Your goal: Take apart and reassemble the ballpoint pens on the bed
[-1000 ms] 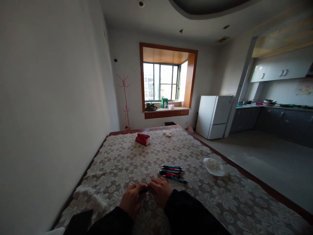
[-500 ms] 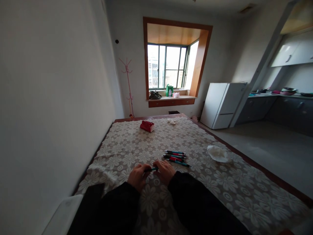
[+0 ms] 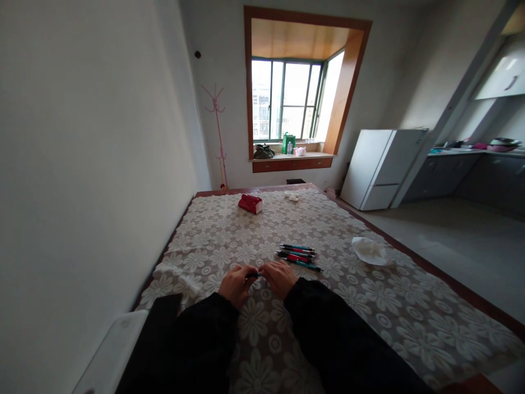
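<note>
Close together over the near part of the table, my left hand and my right hand are both closed on one dark pen with a teal part. Its body lies across the gap between my fingers, and both ends are mostly hidden by them. Just beyond my right hand lies a loose group of several pens in black, teal and red, pointing left to right on the patterned cloth.
A floral tablecloth covers the table. On it are a red tissue pack, a crumpled white tissue to the right and small white scraps far back. A dark flat object and a white box sit at lower left.
My hands have drawn slightly closer together on the pen, so less of it shows. The camera view has tilted down a little. The other pens lie as before.
</note>
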`<state>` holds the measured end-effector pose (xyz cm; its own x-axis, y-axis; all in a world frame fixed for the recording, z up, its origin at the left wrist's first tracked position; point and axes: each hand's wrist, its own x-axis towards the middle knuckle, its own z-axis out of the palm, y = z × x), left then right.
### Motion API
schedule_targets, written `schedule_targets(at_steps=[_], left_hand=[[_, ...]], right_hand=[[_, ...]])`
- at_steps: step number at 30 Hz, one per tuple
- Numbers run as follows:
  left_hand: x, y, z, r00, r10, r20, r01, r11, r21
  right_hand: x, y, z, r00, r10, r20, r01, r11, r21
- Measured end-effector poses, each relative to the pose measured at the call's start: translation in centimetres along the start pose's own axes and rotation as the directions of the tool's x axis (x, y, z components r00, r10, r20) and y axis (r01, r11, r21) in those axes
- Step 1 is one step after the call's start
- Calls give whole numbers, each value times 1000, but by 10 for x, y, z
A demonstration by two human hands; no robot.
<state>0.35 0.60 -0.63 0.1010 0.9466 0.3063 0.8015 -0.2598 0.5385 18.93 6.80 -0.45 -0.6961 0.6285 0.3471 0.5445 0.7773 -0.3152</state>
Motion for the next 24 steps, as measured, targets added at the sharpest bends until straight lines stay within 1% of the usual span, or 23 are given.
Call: schedule_targets(at_steps=[2, 5, 9, 12, 18, 24], left_hand=[[0, 0, -1, 1000, -2, 5, 2, 1000, 5], [-1, 2, -2, 1000, -7, 8, 7, 1000, 7], [0, 5, -4, 1000, 11, -2, -11, 1000, 12], [1, 5, -4, 1000, 19, -9, -19, 1000, 24], [-1, 0, -3, 999, 28, -16, -28, 1000, 2], [0, 3, -2, 1000, -8, -9, 8, 1000, 6]], right_hand=[[0, 0, 0, 1000, 5, -7, -5, 1000, 8], [0, 0, 0, 1000, 9, 16, -9, 1000, -27], [1, 0, 0, 1000, 13, 4, -13, 999, -29], [1, -1, -1, 999, 7, 33, -5, 999, -45], [0, -1, -1, 1000, -8, 0, 8, 1000, -20], [0, 1, 3, 1000, -21, 11, 21, 999, -46]])
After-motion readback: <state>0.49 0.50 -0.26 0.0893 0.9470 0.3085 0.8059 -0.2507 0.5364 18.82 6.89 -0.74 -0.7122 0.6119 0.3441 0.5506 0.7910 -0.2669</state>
